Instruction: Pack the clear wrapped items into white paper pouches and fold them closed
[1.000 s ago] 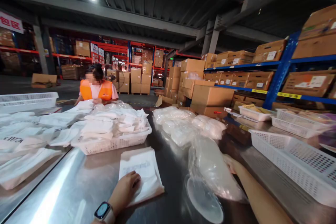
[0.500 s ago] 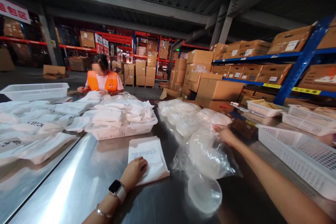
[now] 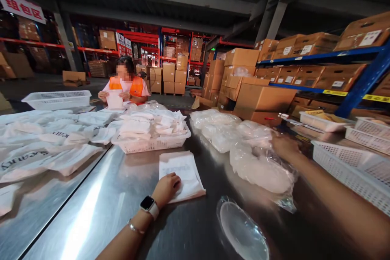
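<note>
My left hand (image 3: 167, 187), with a smartwatch on the wrist, rests on a stack of white printed bags (image 3: 189, 174). Its fingers are curled together, and their undersides are hidden. To the right, my right hand (image 3: 284, 146) is smeared by motion at the edge of a clear plastic bag (image 3: 262, 166) full of round, whitish translucent pieces; whether it grips the plastic I cannot tell. One round translucent piece in clear wrap (image 3: 243, 229) lies apart, nearer me on the metal table (image 3: 122, 207).
A white basket (image 3: 152, 145) heaped with small white bags stands beyond the stack. More printed bags (image 3: 51, 146) cover the left table. Across from me a person in an orange vest (image 3: 124, 85) holds a white bag. White baskets (image 3: 353, 174) and shelved cartons (image 3: 323, 77) are at right.
My view has turned a little left. The plastic bag has shifted away from the single round piece, which now lies separate from it. My left hand stays on the stack. The person opposite has raised a white bag.
</note>
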### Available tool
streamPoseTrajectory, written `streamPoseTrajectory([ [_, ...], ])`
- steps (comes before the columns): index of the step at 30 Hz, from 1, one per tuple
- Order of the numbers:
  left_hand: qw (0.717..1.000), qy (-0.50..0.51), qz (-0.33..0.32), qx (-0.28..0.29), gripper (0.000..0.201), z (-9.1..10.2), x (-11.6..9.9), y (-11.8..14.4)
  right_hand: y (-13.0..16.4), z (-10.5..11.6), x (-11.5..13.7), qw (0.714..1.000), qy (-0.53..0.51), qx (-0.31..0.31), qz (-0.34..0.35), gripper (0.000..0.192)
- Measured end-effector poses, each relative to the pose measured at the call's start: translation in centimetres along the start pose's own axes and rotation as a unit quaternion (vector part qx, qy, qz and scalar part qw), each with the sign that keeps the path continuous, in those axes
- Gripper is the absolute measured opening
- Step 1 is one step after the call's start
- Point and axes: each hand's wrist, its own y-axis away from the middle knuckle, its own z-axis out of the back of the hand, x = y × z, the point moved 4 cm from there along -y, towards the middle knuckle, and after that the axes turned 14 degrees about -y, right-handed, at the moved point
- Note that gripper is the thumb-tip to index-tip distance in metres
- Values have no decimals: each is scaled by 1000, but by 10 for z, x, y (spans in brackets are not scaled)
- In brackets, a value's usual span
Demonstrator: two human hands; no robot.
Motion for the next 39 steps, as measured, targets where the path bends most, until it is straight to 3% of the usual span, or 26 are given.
streamPoseTrajectory([
  [2,1000,-4,0,-4,22,1,0,0,59,-32,19,999,6,33,20,40],
  [4,1000,-11,-4,-5,21,1,-1,-1,136,-71,44,992,-17,86,95,45],
  [7,999,-42,-13,-3,21,2,-3,-1,249,-118,75,972,-34,117,201,71],
  [8,998,-56,-15,-2,21,3,-4,-1,276,-129,81,966,-27,132,222,80],
  [10,996,-86,-14,-5,23,9,-6,0,301,-143,86,963,-18,148,225,80],
  [12,994,-108,-5,-16,26,19,-7,1,291,-146,81,960,0,177,218,72],
  [14,991,-128,8,-31,29,33,-9,5,257,-142,66,961,30,188,199,69],
  [18,984,-171,0,-53,29,58,-20,25,178,-106,11,995,86,31,49,56],
  [20,979,-195,-37,-40,31,57,-30,40,154,-88,-18,994,102,-28,-33,49],
  [22,975,-207,-83,-10,36,47,-39,54,141,-78,-39,991,105,-44,-76,46],
  [26,966,-212,-142,37,33,18,-52,69,139,-79,-41,993,90,-13,-70,33],
  [29,966,-212,-145,22,33,10,-55,70,152,-93,-22,996,68,61,6,19],
  [32,967,-216,-133,-11,39,13,-48,69,169,-101,-16,989,43,125,61,33],
  [34,970,-213,-116,-18,38,15,-40,68,175,-98,-26,991,47,117,37,39],
  [39,975,-206,-85,0,34,22,-27,65,177,-92,-41,995,59,75,-4,34],
])
